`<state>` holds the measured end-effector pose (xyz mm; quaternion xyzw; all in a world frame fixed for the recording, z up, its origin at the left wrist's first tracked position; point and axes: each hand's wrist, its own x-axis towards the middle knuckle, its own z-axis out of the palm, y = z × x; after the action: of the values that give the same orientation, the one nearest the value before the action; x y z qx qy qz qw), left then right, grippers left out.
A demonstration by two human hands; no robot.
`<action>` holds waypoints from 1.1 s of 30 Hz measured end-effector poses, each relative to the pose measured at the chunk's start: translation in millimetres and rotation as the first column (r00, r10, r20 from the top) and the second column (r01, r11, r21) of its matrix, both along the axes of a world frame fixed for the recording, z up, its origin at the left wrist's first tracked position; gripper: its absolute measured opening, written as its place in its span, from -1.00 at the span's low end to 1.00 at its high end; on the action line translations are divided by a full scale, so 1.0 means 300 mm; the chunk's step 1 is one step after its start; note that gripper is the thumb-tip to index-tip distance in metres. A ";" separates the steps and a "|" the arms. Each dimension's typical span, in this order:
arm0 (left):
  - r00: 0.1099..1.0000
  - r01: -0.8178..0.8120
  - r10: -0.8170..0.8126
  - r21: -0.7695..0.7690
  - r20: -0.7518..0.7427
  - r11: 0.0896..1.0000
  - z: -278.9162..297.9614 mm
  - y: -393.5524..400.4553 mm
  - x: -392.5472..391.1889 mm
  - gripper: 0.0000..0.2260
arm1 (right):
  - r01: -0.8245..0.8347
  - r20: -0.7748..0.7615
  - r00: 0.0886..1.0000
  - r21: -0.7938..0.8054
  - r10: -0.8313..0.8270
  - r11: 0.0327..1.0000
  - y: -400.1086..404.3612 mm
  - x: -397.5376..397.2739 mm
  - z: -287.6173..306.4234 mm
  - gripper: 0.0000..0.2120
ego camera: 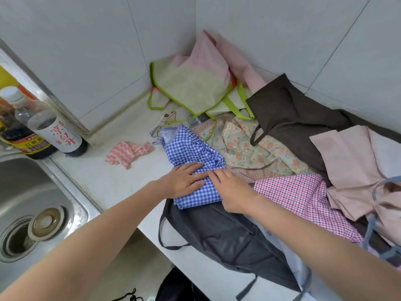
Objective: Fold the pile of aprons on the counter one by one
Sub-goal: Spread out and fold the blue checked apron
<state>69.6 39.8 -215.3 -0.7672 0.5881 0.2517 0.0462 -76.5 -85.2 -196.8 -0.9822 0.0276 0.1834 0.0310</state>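
A blue-and-white checked apron (191, 148) lies partly folded on the white counter (121, 181), its striped straps at the far end. My left hand (184, 181) rests flat on its near part, fingers straight. My right hand (230, 190) lies beside it on the apron's right edge, fingers extended; whether they pinch the cloth I cannot tell. Around it lies the pile: a dark grey apron (227, 235) under the near edge, a pink checked one (303, 196), a floral one (249, 146), a brown one (293, 114), a pale pink one (351, 161) and a green-trimmed one (191, 85).
A steel sink (32, 203) with an open drain sits at the left. Two bottles (43, 131) stand at the sink's far corner. A small pink striped rag (128, 153) lies on the counter left of the aprons. Tiled walls close the corner behind.
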 end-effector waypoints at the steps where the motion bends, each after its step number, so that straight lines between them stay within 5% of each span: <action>1: 0.999 0.008 -0.008 -0.006 0.040 1.000 0.006 0.001 0.017 0.02 | -0.002 -0.027 1.000 -0.010 0.002 1.000 -0.003 0.000 0.007 -0.20; 5: 0.990 -0.073 0.073 -0.006 0.122 0.997 0.023 0.021 0.100 0.06 | -0.043 -0.075 0.997 -0.096 0.036 0.995 0.027 0.025 0.024 -0.23; 9: 0.986 -0.094 0.088 0.040 0.141 0.995 0.036 0.003 0.184 -0.41 | -0.017 -0.098 0.995 -0.053 0.012 0.998 0.034 0.080 0.063 -0.34; 12: 0.956 -0.277 0.273 -0.022 -0.104 0.961 0.081 -0.027 0.215 -0.41 | 0.025 -0.126 0.992 0.088 -0.014 0.996 -0.016 0.139 0.113 -0.60; 15: 0.645 -0.640 0.513 -0.033 -0.565 0.768 0.147 -0.026 0.215 -0.60 | 0.110 -0.205 0.977 0.235 -0.061 0.966 -0.067 0.226 0.175 -0.87; 18: 0.437 -0.759 0.488 -0.018 -0.756 0.651 0.189 0.031 0.217 -0.68 | 0.167 -0.327 0.942 0.256 -0.077 0.952 -0.085 0.328 0.214 -0.86; 20: 0.460 -0.722 0.493 0.012 -0.738 0.691 0.191 0.053 0.216 -0.65 | 0.238 -0.410 0.903 0.232 -0.127 0.943 -0.088 0.386 0.210 -0.77; 24: 0.699 -0.618 0.484 -0.104 -0.527 0.780 0.115 0.069 0.219 -0.78 | 0.282 -0.448 0.877 0.195 -0.171 0.939 -0.082 0.465 0.190 -0.59; 29: 0.621 -0.703 0.639 0.039 -0.454 0.711 0.062 0.020 0.261 -0.67 | 0.280 -0.266 0.933 0.120 -0.241 0.952 -0.095 0.473 0.116 -0.64; 33: 0.575 -0.723 0.708 0.151 -0.410 0.674 0.059 -0.022 0.331 -0.69 | 0.314 -0.166 0.939 0.065 -0.300 0.947 -0.112 0.460 0.074 -0.47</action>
<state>168.8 33.2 -197.5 -0.8623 0.2271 0.4036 -0.2047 61.4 -118.8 -174.6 -0.9462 0.1745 0.2527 0.1015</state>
